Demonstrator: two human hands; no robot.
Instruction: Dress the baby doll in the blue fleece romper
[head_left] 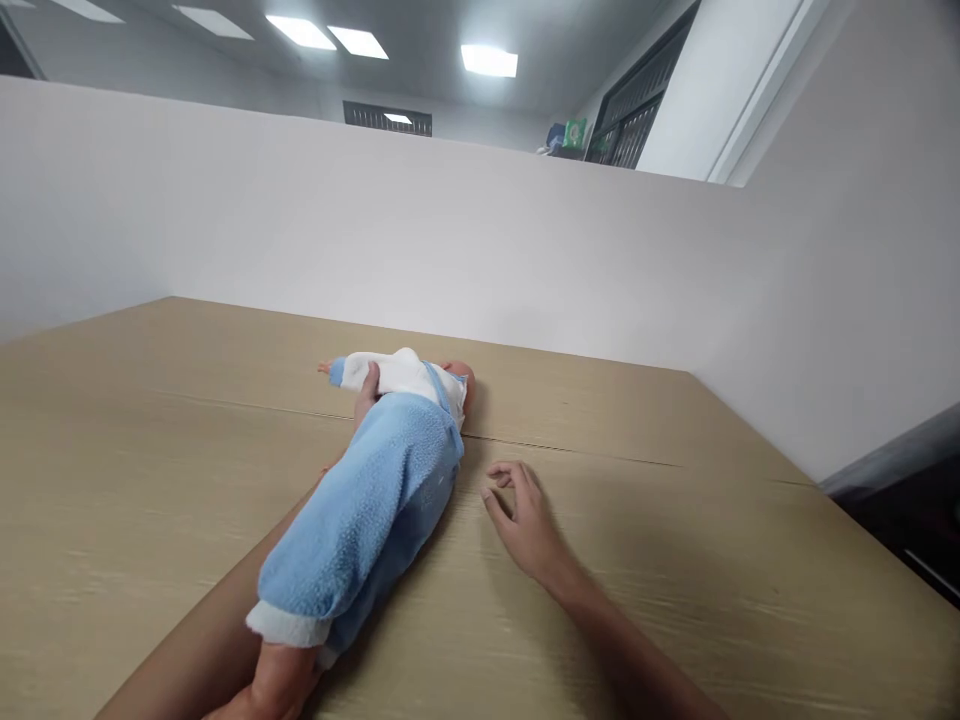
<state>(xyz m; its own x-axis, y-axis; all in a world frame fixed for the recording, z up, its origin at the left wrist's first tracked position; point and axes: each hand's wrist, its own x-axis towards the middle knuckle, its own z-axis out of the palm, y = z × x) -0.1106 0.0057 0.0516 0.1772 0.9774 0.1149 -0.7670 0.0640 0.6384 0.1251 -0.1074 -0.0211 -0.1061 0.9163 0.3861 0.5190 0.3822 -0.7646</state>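
A baby doll (375, 490) in a blue fleece romper with white sleeves lies lengthwise on the wooden table (675, 560), head away from me and feet toward me. My left hand (367, 388) reaches under and around the doll's upper body, its fingers gripping near the white sleeve; most of the hand is hidden by the doll. My right hand (521, 520) rests on the table just right of the doll, fingers loosely curled and apart, holding nothing.
A white partition wall (450, 240) runs along the table's far and right edges. A dark surface (907, 510) shows past the table's right corner. Ceiling lights and a shelf with items appear beyond the wall.
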